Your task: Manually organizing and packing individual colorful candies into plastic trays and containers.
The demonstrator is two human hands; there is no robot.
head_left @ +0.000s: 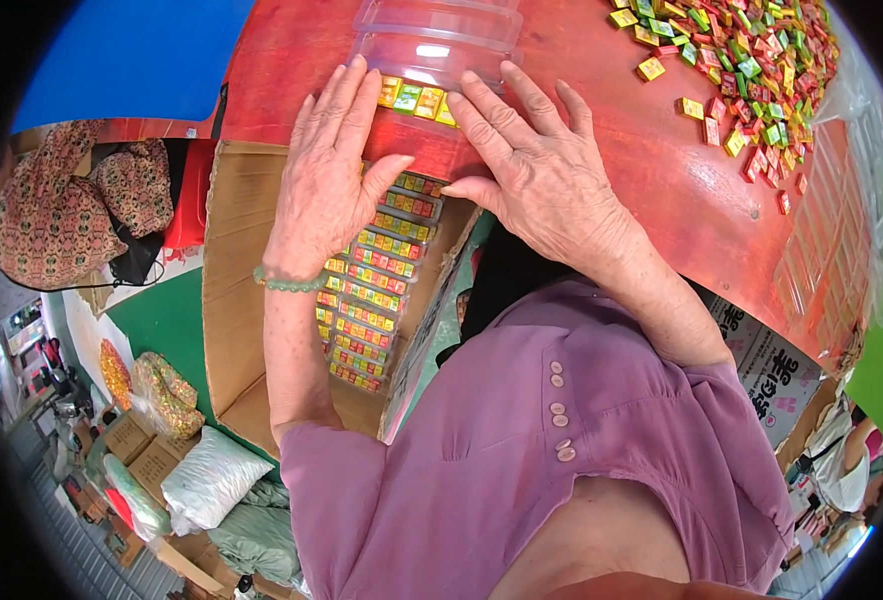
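Observation:
On the red tabletop [612,110], a short row of small yellow and green boxes [419,101] lies at the near edge of a clear plastic tray [432,65]. My left hand [330,180] is stretched out flat, its fingertips at the left end of the row and the tray's corner. From the right, my right hand [547,175] reaches over the row's other end with fingers spread. Below both hands stands an open cardboard box [247,230] with several filled trays [367,320] of the same little boxes.
A loose heap of small coloured boxes [747,80] covers the table's far right. Clear plastic trays [867,180] are stacked beyond it. Left are a blue panel [127,60], a patterned cloth bag [52,210] and a white sack [212,480].

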